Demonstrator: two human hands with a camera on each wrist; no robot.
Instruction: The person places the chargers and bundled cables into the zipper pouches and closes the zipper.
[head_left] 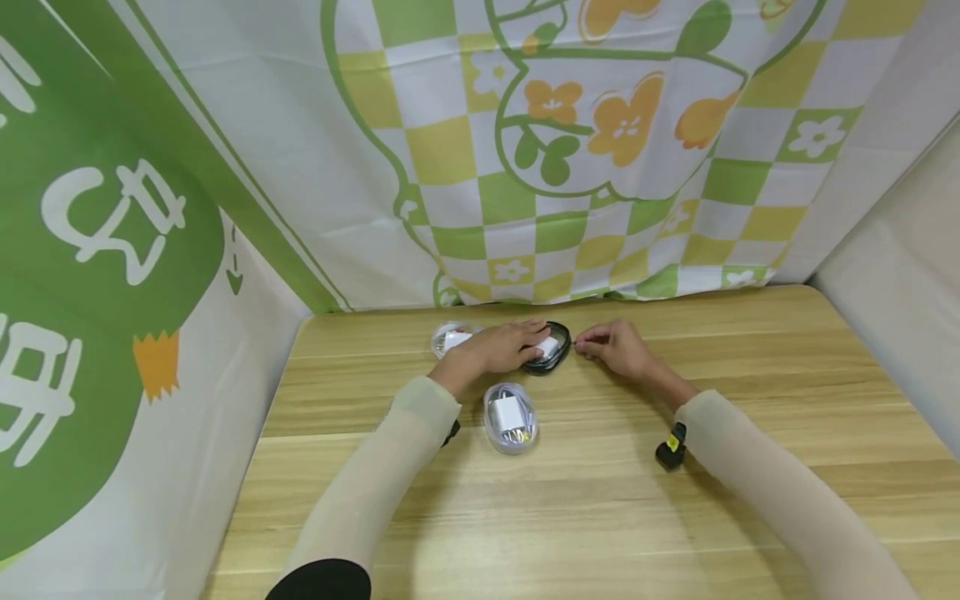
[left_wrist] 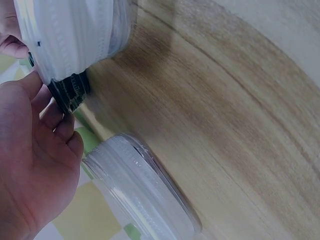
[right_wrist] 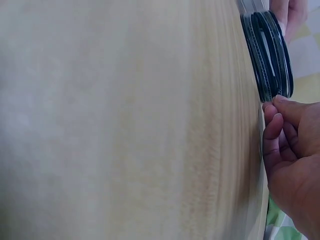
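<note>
A black-rimmed oval zip case (head_left: 555, 348) with a white block visible inside lies toward the back of the table. My left hand (head_left: 504, 343) holds it from the left, fingers across its top and thumb at the near side. At the case's right end, my right hand (head_left: 618, 348) pinches the small zipper pull between thumb and index finger. The right wrist view shows the black zipper bands (right_wrist: 267, 55) running to those fingertips. In the left wrist view, my left hand (left_wrist: 45, 145) has its fingers at the edge of the black case (left_wrist: 72, 92), partly hidden behind a clear case.
A clear oval case (head_left: 511, 418) with a white charger block and coiled cable stands in front of my left hand. Another clear case (head_left: 453, 337) sits left of that hand, partly covered by it. A patterned cloth (head_left: 510, 242) hangs along the table's back edge.
</note>
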